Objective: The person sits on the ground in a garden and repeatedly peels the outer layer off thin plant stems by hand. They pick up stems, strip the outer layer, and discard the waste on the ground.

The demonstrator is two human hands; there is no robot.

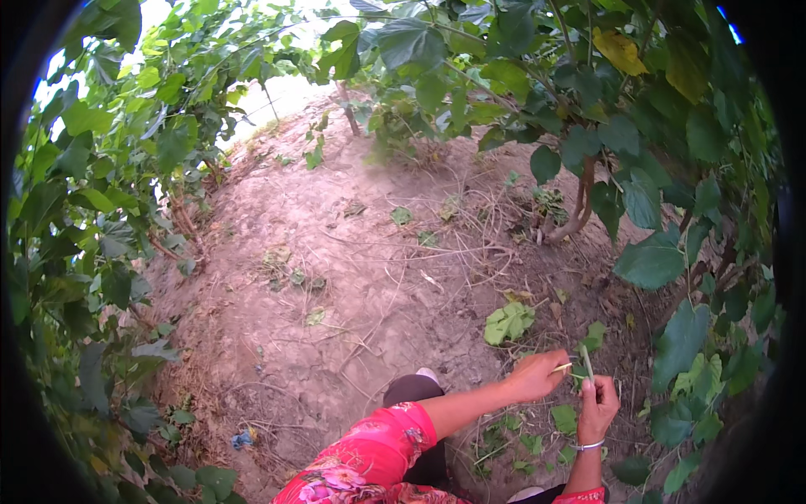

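Observation:
Both hands are close together at the lower right, over soil strewn with cut leaves. My left hand [538, 376] comes in from the lower middle, its fingers closed on a thin yellow-green stalk [562, 367]. Just right of it, my right hand [598, 403], with a silvery bangle on the wrist, grips a green stem [587, 361] between thumb and fingers, the stem pointing up. Beyond my left hand a broad, pale green leaf [509, 323] lies on the ground. Smaller leaf pieces [564, 418] lie below and around the hands.
Leafy bushes stand on both sides; a brown trunk [582, 205] rises at the right, with large leaves [652, 258] hanging near my right hand. Dry twigs [485, 249] litter the soil [352, 277]. A blue scrap [242, 439] lies at the lower left. My dark-clad knee [412, 389] shows below.

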